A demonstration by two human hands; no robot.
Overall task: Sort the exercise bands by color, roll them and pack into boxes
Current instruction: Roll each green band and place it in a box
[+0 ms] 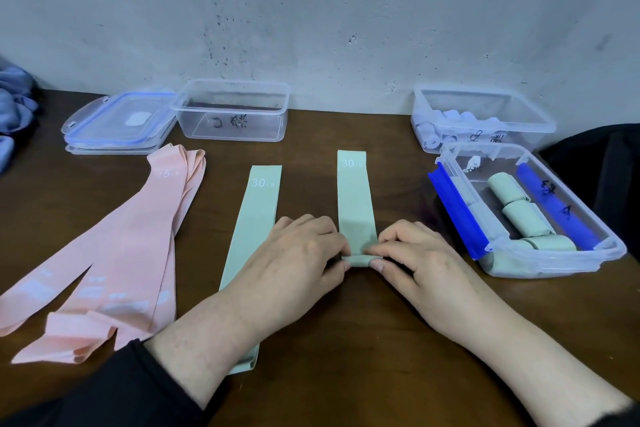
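Both hands (304, 253) (415, 260) pinch green band's (356, 198) rolled near end; it points away.

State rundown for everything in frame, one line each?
Green band being rolled: near end rolled, rest flat.
Second green band: flat, unrolled.
Pink bands: loose pile, unrolled.
Left hand: pinching the roll.
Right hand: pinching the roll.
Near right box: open, holds green rolls.
Far right box: open, holds pale rolls.
Left box: open, no bands.
Lids: stacked, off.

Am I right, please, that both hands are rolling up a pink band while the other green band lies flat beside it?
Not quite: the head view shows the left hand and right hand rolling a green band, not pink. The other green band does lie flat beside it.
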